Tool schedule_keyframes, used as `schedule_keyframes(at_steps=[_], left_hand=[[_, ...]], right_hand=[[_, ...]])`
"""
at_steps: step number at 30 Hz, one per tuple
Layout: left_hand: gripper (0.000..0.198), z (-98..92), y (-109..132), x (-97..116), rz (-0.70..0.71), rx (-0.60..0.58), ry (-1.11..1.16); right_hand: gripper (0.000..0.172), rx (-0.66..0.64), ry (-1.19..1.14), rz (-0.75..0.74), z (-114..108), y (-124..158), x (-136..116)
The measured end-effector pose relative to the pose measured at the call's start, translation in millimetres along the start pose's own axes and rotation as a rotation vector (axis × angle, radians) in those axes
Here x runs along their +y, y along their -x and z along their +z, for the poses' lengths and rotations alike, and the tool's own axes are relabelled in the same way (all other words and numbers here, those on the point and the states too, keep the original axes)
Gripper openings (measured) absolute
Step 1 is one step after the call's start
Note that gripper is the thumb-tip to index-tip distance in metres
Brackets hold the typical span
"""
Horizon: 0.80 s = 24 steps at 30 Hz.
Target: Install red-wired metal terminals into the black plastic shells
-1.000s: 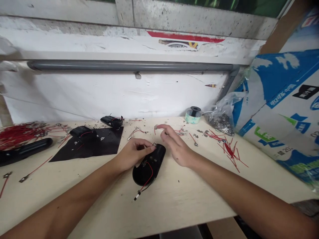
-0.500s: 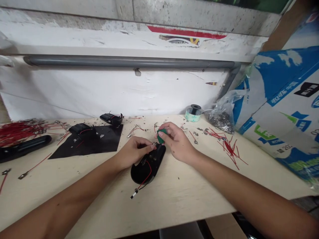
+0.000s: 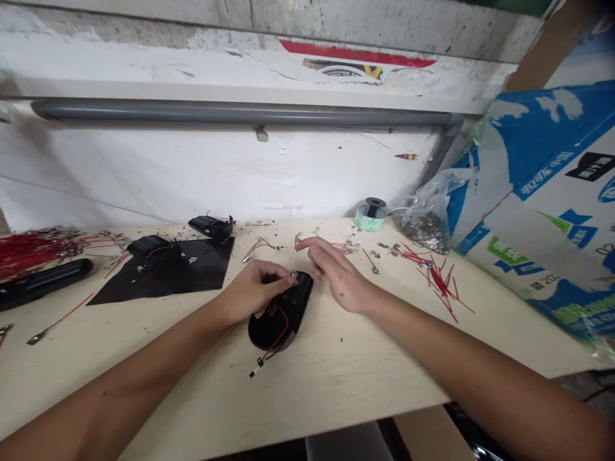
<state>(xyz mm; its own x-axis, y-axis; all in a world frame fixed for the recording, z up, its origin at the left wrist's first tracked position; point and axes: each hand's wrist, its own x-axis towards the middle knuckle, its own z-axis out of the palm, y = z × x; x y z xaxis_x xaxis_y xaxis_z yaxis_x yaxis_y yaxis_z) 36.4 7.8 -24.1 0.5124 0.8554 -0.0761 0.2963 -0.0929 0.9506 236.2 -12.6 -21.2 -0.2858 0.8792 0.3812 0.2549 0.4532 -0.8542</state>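
Note:
A black plastic housing (image 3: 273,328) lies tilted on the table, its rounded end toward me. A red and a black wire run out of it to a small black-and-white switch-like part (image 3: 256,367). Over its far end, my left hand (image 3: 257,288) pinches a small shiny metal contact (image 3: 293,274) at the thumb tip, the other fingers beside the housing. My right hand (image 3: 339,272) hovers just right of the far end, index finger stretched out and the other fingers curled in. Its palm is turned away, so what it holds is hidden.
Red wires with metal contacts (image 3: 38,253) are heaped at left, near a long black case (image 3: 48,282). Another housing (image 3: 154,250) sits on a black sheet (image 3: 202,269). Behind stand a tape roll (image 3: 369,221) and a bag of metal parts (image 3: 425,224); loose red wires (image 3: 442,282) lie right.
The green piece that was pinched in my right hand is out of sight, and that hand's index finger has stretched out. My left hand stays on the metal contact. The view has shifted slightly.

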Motion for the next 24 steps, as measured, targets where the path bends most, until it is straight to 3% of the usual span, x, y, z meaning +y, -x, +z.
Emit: schedule_keyframes(at_steps=[2, 8, 14, 18, 24], left_hand=[[0.033, 0.3, 0, 2, -0.002, 0.007, -0.024], [0.032, -0.4, 0, 1, 0.0, 0.009, -0.06], [0.033, -0.4, 0, 2, -0.004, -0.008, -0.064], [0.033, 0.0, 0, 2, 0.012, 0.0, -0.054], [0.033, -1.4, -2, -1, 0.038, -0.013, 0.001]], right_hand=[[0.026, -0.013, -0.018, 0.009, 2, -1, 5], [0.021, 0.107, -0.126, 0.024, 7, -8, 18], [0.016, 0.05, -0.054, 0.038, 7, -2, 12], [0.016, 0.003, -0.088, -0.029, 9, 1, 7], [0.013, 0.054, -0.06, -0.073, 9, -3, 11]])
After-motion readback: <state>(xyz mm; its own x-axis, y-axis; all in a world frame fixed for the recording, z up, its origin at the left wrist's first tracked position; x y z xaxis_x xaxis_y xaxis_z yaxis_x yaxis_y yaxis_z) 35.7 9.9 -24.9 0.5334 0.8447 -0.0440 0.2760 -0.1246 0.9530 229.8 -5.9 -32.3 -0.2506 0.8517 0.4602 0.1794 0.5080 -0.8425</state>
